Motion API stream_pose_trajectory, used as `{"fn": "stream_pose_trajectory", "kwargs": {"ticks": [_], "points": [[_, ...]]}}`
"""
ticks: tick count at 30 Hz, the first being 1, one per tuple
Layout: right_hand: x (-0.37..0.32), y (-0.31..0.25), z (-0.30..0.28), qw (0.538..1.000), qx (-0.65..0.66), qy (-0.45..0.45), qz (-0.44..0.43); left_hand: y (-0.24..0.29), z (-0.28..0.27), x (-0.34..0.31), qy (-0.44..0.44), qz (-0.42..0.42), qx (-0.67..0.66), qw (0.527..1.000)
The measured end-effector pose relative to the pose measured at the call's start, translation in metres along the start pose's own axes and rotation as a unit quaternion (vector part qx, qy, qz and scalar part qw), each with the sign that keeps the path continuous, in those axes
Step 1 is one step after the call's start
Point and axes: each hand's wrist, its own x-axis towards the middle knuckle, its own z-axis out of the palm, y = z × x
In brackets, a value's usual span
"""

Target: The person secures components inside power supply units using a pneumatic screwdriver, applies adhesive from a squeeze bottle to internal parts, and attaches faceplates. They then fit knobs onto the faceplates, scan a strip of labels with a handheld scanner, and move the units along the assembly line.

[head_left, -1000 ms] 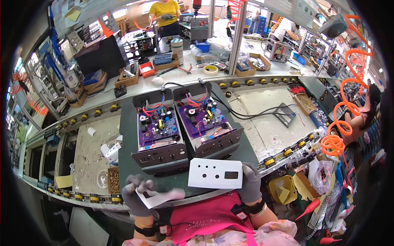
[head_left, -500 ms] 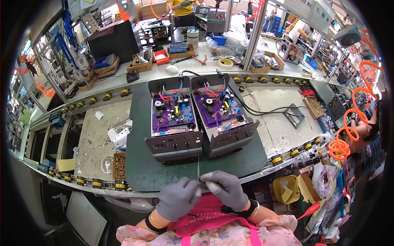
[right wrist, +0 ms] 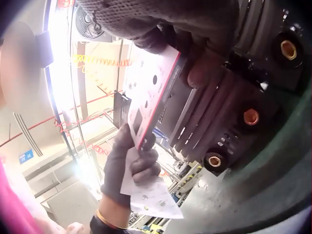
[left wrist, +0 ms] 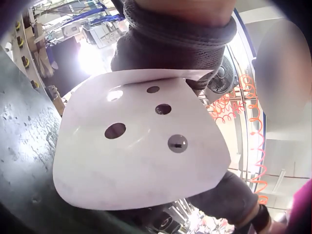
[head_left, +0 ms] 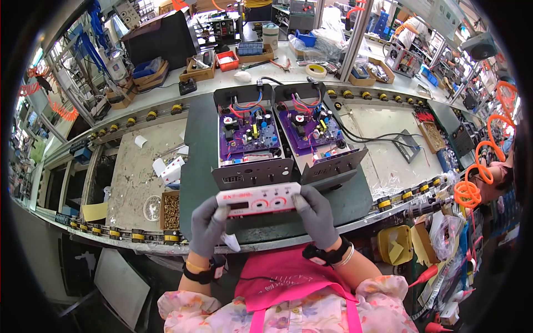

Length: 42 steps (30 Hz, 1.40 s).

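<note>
A white printed panel label (head_left: 283, 192) with red markings, round holes and a dark window is stretched between both gloved hands, its printed face toward the head camera. My left hand (head_left: 206, 226) pinches its left end, and my right hand (head_left: 318, 218) pinches the right end. A loose white sheet with holes (left wrist: 141, 165) also hangs from the left hand; in the head view only a small piece of it (head_left: 231, 242) shows below the fingers. Just beyond the label stand two open black-cased devices, the left one (head_left: 252, 175) and the right one (head_left: 336, 166), with purple circuit boards inside.
The devices stand on a dark green board (head_left: 355, 197) laid over a roller conveyor (head_left: 139, 235). A box of brass-coloured screws (head_left: 171, 211) is at the left. Black cables (head_left: 372, 139) run off to the right. A yellow bin (head_left: 395, 244) sits at lower right.
The label showed its plain back in the right hand, then stood edge-on as the hands met. Now its printed face shows, with one hand at each end. The head view has shifted.
</note>
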Motion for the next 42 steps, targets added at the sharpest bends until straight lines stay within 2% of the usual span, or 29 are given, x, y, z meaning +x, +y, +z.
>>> {"fn": "stream_pose_trajectory", "kwargs": {"ticks": [3,13,22,28,42], "points": [[0.017,0.003,0.015,0.997,-0.001,0.046,-0.062,-0.004,0.001,0.016,0.052,-0.020,-0.020,0.998],[0.031,0.008,0.034,0.987,0.031,0.144,-0.069,-0.007,0.001,0.030,0.061,-0.022,-0.041,0.997],[0.032,0.014,0.037,0.981,-0.015,0.174,-0.089,-0.009,0.003,0.032,0.064,0.013,-0.011,0.998],[0.033,0.014,0.038,0.978,-0.002,0.186,-0.090,-0.007,0.004,0.032,0.067,-0.006,-0.002,0.998],[0.034,0.013,0.039,0.977,-0.029,0.194,-0.084,-0.006,0.003,0.033,0.065,0.012,0.011,0.998]]}}
